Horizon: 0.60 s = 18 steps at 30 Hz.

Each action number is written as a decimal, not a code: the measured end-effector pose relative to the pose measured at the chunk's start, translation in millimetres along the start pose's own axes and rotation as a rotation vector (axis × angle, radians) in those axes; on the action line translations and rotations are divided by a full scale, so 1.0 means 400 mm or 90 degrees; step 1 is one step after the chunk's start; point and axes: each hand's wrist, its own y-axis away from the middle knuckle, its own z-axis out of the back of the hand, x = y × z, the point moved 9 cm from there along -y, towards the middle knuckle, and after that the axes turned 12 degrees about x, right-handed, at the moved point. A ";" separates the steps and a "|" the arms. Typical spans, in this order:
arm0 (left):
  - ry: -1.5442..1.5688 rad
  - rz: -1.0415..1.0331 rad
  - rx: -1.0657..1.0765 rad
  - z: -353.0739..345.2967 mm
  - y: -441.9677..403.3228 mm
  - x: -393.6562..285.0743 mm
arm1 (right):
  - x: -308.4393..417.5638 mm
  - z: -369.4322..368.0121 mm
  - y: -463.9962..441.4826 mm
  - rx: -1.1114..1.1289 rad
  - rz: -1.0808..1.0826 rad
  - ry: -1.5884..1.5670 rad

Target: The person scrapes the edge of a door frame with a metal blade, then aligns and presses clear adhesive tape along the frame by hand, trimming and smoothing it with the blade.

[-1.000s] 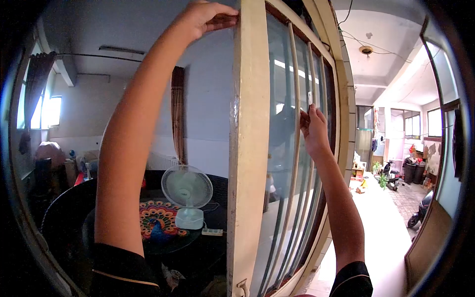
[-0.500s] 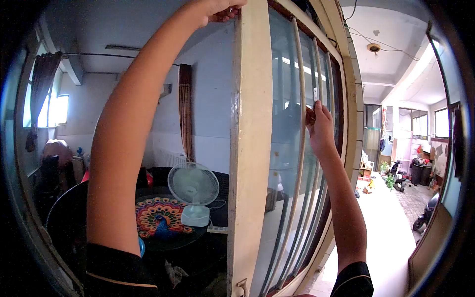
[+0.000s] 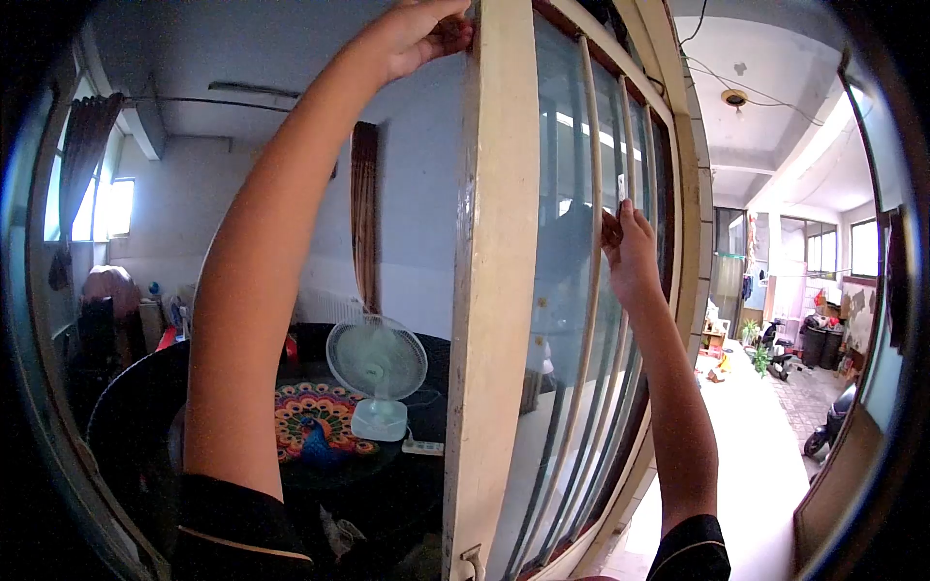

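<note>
My left hand (image 3: 426,37) is raised at the top, its fingers bent against the edge of a cream wooden frame (image 3: 494,242). My right hand (image 3: 630,247) is at the barred window (image 3: 562,320), with its fingers closed round a small pale object (image 3: 622,187) that sticks up above them, in front of a thin vertical bar (image 3: 591,145). What exactly this object is cannot be made out. A metal handle (image 3: 472,560) is on the lower end of the cream frame.
Through the opening at left, a fan (image 3: 376,358) and a power strip (image 3: 423,447) stand on a dark round table (image 3: 387,484) with a peacock pattern. On the right, a bright passage holds plants (image 3: 759,358) and a parked scooter (image 3: 833,421).
The view has shifted slightly, so the room and passage sit a little differently in it. My left hand stays at the frame's edge and my right hand at the bars.
</note>
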 end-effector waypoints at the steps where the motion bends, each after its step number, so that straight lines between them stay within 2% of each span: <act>1: 0.023 -0.015 -0.002 0.001 0.003 0.003 | 0.002 -0.006 0.001 0.022 -0.003 0.011; 2: 0.024 -0.014 -0.002 0.004 0.011 0.010 | 0.003 -0.006 0.002 0.021 -0.004 0.012; 4: 0.088 -0.186 0.002 0.008 0.046 -0.037 | 0.001 -0.003 0.004 0.001 -0.019 -0.008; 5: 0.087 -0.188 0.002 0.002 0.058 -0.041 | 0.002 -0.004 0.004 0.002 -0.018 -0.008; 7: -0.116 -0.197 0.015 -0.027 0.094 -0.071 | 0.006 -0.005 0.006 0.001 -0.013 0.010; 8: -0.117 -0.198 0.012 -0.045 0.110 -0.082 | 0.007 -0.008 0.005 0.005 -0.013 0.012; 10: -0.320 -0.216 -0.033 -0.093 0.132 -0.108 | 0.004 -0.009 0.005 -0.001 -0.011 -0.019; 12: -0.373 -0.229 -0.040 -0.115 0.136 -0.122 | 0.005 -0.008 0.009 -0.003 -0.004 0.006; 14: -0.529 -0.295 -0.037 -0.152 0.144 -0.146 | 0.009 -0.005 0.006 -0.007 0.002 0.034; 18: -0.529 -0.308 -0.089 -0.149 0.152 -0.144 | -0.007 0.012 -0.007 0.016 0.004 0.024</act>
